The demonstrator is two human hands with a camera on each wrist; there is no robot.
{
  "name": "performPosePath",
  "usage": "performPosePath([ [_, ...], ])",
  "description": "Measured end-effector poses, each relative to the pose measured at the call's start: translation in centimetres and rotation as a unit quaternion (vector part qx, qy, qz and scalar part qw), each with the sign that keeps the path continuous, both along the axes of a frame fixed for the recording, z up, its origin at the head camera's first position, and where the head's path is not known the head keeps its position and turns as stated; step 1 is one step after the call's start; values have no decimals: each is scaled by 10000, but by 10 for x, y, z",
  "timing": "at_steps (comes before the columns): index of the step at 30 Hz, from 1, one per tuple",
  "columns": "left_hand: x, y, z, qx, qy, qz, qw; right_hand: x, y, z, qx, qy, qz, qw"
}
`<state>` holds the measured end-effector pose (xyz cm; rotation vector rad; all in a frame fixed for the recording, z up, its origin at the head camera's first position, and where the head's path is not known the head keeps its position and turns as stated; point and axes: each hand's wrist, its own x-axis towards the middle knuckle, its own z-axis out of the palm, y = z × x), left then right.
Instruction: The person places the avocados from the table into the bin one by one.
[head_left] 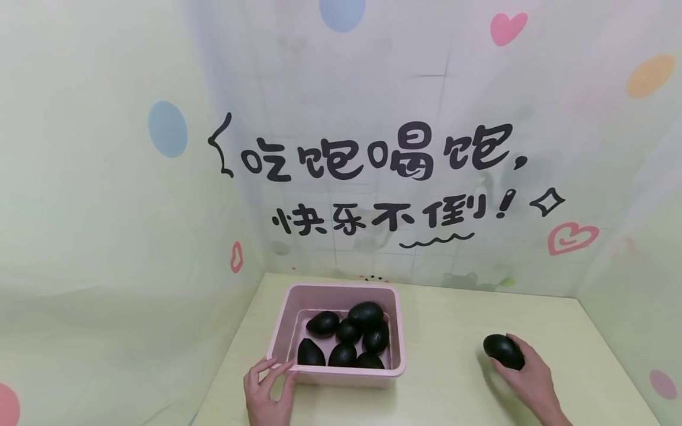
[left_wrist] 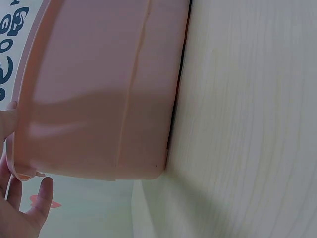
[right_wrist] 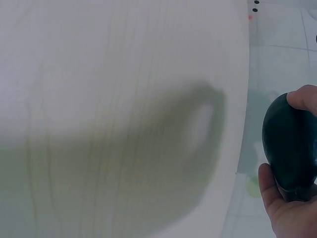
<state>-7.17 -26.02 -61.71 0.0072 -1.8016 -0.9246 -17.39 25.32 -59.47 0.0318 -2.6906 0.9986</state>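
A pink plastic bin (head_left: pixel 346 377) stands on the table with several dark green avocados (head_left: pixel 322 324) in it. At its front left corner, my left hand (head_left: pixel 268 395) holds the rim, with the thumb on the outside and fingertips over the edge. The left wrist view shows the bin's outer wall (left_wrist: pixel 94 99) close up beside that hand (left_wrist: pixel 20 213). To the right of the bin, my right hand (head_left: pixel 533 376) grips one avocado (head_left: pixel 503 350) between thumb and fingers. This avocado (right_wrist: pixel 287 144) is above the table in the right wrist view, its shadow below.
The pale wooden table (head_left: pixel 442 355) ends at a printed backdrop (head_left: pixel 383 89) with black lettering and coloured shapes. Curtain-like side panels (head_left: pixel 106 236) enclose it at left and right. Bare tabletop lies between the bin and my right hand.
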Motion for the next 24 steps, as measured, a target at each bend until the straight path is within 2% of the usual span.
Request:
performPosePath([
  [9, 1, 0, 3, -10, 18, 10, 10000, 4, -8, 0, 67, 112, 145, 9998],
  [16, 0, 1, 4, -1, 49, 40, 10000, 5, -14, 3, 32, 386, 179, 9991],
  [24, 0, 2, 6, 33, 53, 25, 10000, 6, -20, 9, 18, 338, 183, 9993],
])
